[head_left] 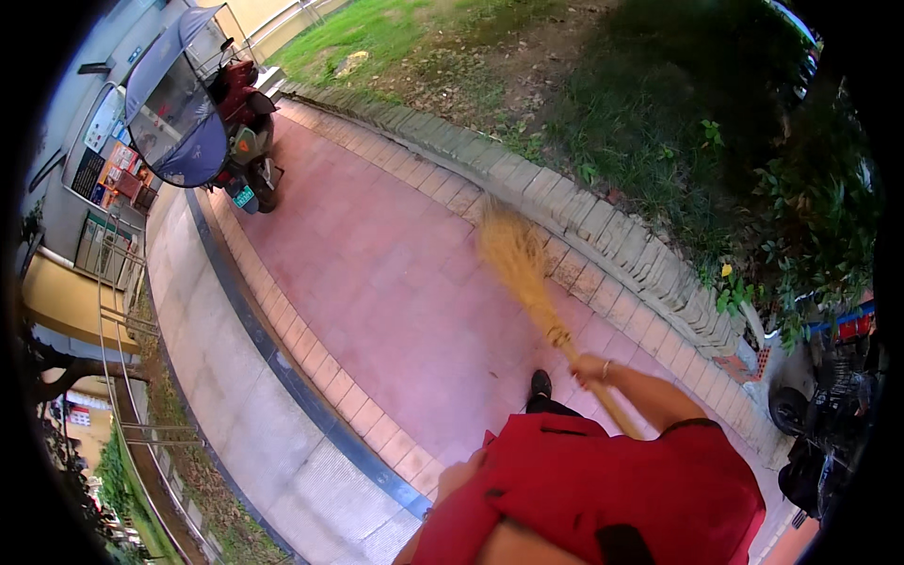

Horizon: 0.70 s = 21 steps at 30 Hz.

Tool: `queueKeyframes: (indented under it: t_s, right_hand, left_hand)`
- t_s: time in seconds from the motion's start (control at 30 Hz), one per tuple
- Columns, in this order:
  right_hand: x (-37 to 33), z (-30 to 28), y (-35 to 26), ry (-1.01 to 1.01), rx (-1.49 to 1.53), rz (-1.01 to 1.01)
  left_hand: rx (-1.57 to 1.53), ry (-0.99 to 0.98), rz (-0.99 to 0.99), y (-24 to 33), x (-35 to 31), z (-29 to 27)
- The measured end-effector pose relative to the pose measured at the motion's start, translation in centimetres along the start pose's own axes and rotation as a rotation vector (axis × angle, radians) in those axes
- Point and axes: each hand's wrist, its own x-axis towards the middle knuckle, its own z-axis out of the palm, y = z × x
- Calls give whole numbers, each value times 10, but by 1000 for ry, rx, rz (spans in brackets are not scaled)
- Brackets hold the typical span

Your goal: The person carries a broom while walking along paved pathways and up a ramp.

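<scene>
The broom (529,292) is gripped by the right hand's (591,371) fingers, its straw held by the path's (377,268) stone edge (589,221). The left hand's (458,482) grip cannot be told. Sweeping seems half-done at most; what is left cannot be told.

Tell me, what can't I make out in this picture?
All in the head view:
Left hand: fingers hidden behind the red clothing.
Broom: bristle tips blurred; the handle's near end hidden by the same clothing.
Dark parked vehicle, right: partly lost in shadow and cut off by the black rim.
</scene>
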Motion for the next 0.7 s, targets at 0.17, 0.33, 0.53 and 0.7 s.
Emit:
queueKeyframes:
  t_s: [0.17,0.33,0.53,0.7]
  right_hand:
    - [-39,43,-45,-165,110,10]
    - [-85,0,-66,-429,-18,-152]
    - [-66,-70,-100,-149,-10,-88]
    - [49,-86,-134,-16,122,23]
  left_hand:
    - [-107,77,13,49,12,-32]
    - [25,58,18,86,28,-75]
    - [-61,63,-37,80,40,-75]
    - [-46,74,-82,73,67,-72]
